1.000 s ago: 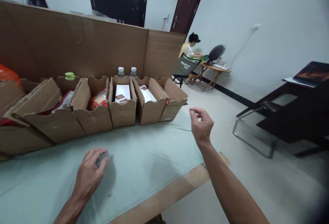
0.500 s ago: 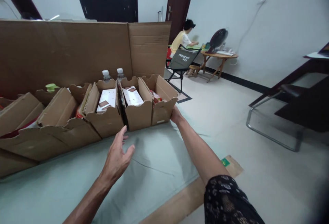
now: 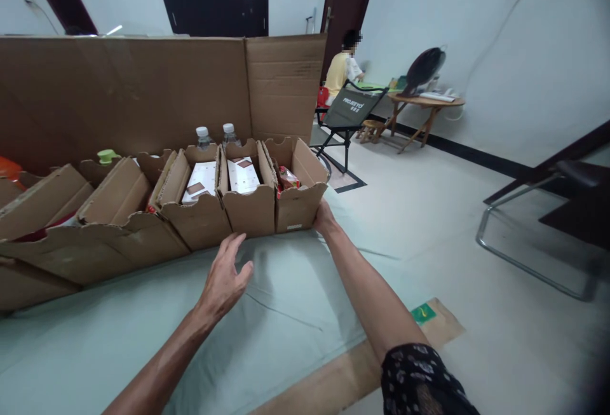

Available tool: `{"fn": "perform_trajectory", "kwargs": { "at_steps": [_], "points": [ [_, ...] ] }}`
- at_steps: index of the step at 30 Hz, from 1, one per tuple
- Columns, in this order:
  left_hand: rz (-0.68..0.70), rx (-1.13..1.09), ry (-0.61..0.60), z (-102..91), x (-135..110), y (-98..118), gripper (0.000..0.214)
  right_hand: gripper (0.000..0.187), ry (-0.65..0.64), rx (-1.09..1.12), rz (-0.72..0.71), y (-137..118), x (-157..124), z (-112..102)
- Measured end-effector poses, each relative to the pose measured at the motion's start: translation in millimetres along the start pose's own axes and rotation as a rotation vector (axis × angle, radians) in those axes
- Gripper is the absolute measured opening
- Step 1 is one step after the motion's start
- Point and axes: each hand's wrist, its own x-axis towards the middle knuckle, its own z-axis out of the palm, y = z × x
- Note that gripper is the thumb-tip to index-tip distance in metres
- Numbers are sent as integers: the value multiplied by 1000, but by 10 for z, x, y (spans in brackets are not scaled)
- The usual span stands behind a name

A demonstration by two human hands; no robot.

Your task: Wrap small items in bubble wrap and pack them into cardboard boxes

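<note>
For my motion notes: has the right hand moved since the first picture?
Yes, leftward: the right hand, earlier apart from the rightmost cardboard bin, now touches it.

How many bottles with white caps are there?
2: a left bottle and a right bottle, side by side behind the cardboard bins. More could be hidden back there.

Black right sleeve [image 3: 419, 374], scattered pale pattern; left forearm [image 3: 174, 345] bare.

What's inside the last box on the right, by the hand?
Inside the box you can see a partly red packet. The front wall covers the packet's lower part and the box's bottom, so anything lower down can't be seen.
</note>
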Motion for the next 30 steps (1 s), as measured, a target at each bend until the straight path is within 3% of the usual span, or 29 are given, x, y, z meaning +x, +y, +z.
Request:
{"fn": "perform_trajectory", "kwargs": {
  "at_steps": [7, 11, 13, 16, 18, 21, 23, 26, 30],
  "points": [
    [-17, 34, -56, -391, -507, -105, 38, 26, 145, -103, -104, -41, -97, -58],
    [-67, 60, 16, -691, -839, -294, 33, 21, 362, -162, -289, -347, -187, -163],
    [-107, 69, 52, -810, -945, -399, 31, 19, 443, -175, -395, -588, -318, -96],
    [-182, 39, 96, -887, -1021, -538, 33, 21, 339, -258, -565, -925, -728, 305],
    [-191, 11, 151, -880, -1033, -609, 32, 24, 56, -491, -723, -1081, -1095, 725],
    [-172, -48, 194, -848, -1036, -667, 31, 24, -172, -938, -905, -1204, -1529, 1373],
    [-169, -101, 197, -836, -1040, -676, 30, 35, -265, -1213, -841, -1220, -1628, 1726],
    [-181, -169, 209, -838, -1038, -657, 28, 49, -386, -1613, -604, -1149, -1523, 2116],
    [-190, -229, 327, -890, -996, -616, 24, 28, -418, -1799, -509, -1009, -1368, 2373]
  ]
}}
